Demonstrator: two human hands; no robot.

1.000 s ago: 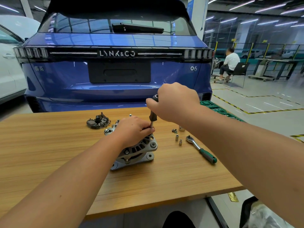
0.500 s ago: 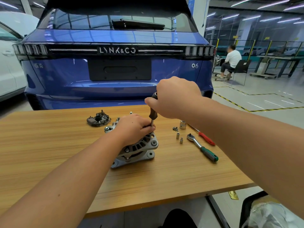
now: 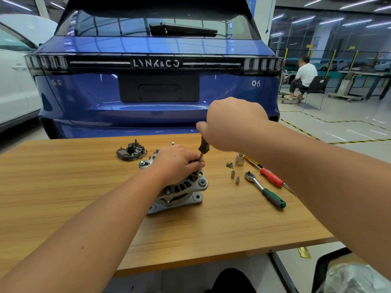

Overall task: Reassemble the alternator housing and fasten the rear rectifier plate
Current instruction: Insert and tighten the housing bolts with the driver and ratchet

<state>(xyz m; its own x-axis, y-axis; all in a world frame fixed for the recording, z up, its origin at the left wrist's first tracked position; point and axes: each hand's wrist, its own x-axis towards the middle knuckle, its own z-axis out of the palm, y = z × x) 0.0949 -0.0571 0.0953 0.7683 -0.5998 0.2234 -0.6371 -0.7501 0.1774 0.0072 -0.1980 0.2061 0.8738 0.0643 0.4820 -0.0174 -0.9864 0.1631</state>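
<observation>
A silver alternator housing stands on the wooden table. My left hand lies curled over its top and its fingertips pinch the shaft of a dark-handled screwdriver. My right hand grips that screwdriver's handle from above, holding it almost upright over the housing. A dark rectifier plate lies apart on the table, behind and to the left of the housing. What the screwdriver tip meets is hidden by my left fingers.
To the right of the housing lie a green-handled ratchet, a red-handled screwdriver, a socket, small sockets and screws. A blue car stands right behind the table. A person sits far right.
The view has tilted and shifted slightly, so the red screwdriver and socket have come into view. Both hands stay on the screwdriver and housing; my right hand has turned slightly on the handle.
</observation>
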